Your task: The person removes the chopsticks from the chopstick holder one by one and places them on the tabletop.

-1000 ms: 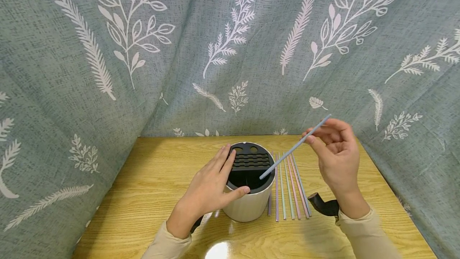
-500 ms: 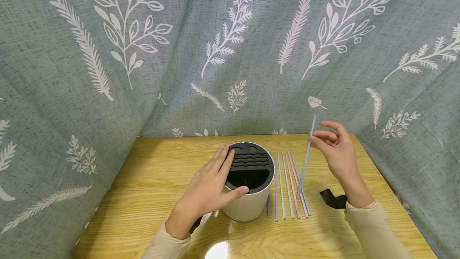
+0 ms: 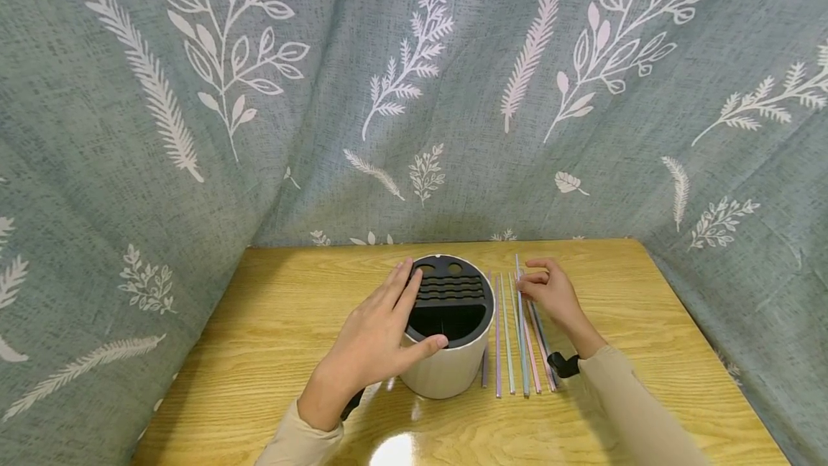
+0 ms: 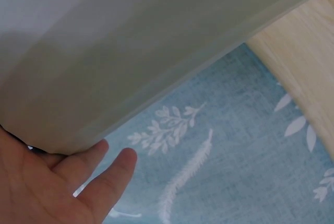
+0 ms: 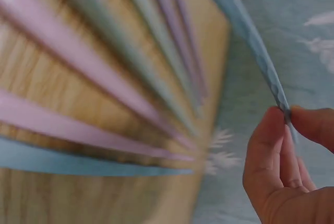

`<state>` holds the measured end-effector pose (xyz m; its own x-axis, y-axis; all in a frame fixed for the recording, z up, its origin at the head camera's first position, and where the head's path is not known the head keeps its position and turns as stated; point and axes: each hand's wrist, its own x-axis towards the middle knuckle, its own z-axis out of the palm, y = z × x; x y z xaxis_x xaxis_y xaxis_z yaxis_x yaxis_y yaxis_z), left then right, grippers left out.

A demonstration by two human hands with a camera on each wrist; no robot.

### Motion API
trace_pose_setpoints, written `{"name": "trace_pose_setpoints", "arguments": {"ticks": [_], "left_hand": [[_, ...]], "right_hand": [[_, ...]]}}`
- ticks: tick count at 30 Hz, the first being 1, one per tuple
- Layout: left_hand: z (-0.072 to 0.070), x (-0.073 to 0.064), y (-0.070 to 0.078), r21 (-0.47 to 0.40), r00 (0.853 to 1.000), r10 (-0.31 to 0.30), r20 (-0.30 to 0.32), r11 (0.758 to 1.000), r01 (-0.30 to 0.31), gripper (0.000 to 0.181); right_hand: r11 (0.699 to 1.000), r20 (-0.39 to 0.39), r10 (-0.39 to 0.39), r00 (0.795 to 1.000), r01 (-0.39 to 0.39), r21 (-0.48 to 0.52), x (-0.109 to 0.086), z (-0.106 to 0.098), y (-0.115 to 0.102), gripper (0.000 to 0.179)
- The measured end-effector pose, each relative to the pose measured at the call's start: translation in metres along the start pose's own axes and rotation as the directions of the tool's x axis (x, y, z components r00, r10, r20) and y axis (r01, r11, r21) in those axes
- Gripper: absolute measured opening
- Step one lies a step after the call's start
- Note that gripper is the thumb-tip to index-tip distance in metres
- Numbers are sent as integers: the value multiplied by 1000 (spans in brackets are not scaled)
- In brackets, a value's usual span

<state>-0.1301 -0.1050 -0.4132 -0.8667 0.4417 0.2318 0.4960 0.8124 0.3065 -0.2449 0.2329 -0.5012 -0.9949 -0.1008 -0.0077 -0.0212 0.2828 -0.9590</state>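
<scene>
A white round container [image 3: 446, 376] stands on the table, its black top [image 3: 449, 303] having slots, round holes and a large dark opening. My left hand [image 3: 378, 336] rests against its upper left rim with fingers spread and fairly straight, the thumb across the front. Thumb and fingertips of my right hand [image 3: 553, 297] pinch a thin blue straw [image 5: 245, 28] near its far end. In the head view that straw overlaps the row of straws right of the container. A pink straw [image 5: 78, 59] and another blue straw [image 5: 99, 162] lie in this row.
Purple straws [image 3: 498, 351] and a pale green straw [image 3: 507, 340] lie nearest the container. Wooden table [image 3: 259, 380] surrounds everything. A leaf-patterned grey-green curtain [image 3: 336, 185] hangs behind and at both sides.
My right hand has carried the blue straw from over the container's opening, out to the right, then down and back left over the row, turning it nearly parallel. The left hand has stayed put.
</scene>
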Motion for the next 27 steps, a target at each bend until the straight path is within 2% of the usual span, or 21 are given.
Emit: {"name": "trace_pose_setpoints", "arguments": {"ticks": [5, 8, 18, 23, 27], "left_hand": [[-1, 0, 0, 5, 1000, -1, -1, 1000, 1, 101], [-1, 0, 0, 4, 1000, 2, -2, 1000, -2, 101], [0, 0, 1, 5, 1000, -4, -9, 1000, 4, 101], [0, 0, 1, 2, 1000, -8, -6, 1000, 8, 101], [0, 0, 1, 1, 1000, -6, -11, 1000, 6, 101]], "right_hand": [[987, 26, 80, 996, -76, -143, 13, 7, 14, 49], [975, 27, 122, 992, -115, -188, 18, 11, 19, 45], [970, 31, 133, 991, -123, -208, 21, 15, 22, 44], [965, -1, 120, 993, -116, -236, 19, 15, 21, 40], [972, -33, 92, 995, -97, -216, 10, 13, 15, 37]]}}
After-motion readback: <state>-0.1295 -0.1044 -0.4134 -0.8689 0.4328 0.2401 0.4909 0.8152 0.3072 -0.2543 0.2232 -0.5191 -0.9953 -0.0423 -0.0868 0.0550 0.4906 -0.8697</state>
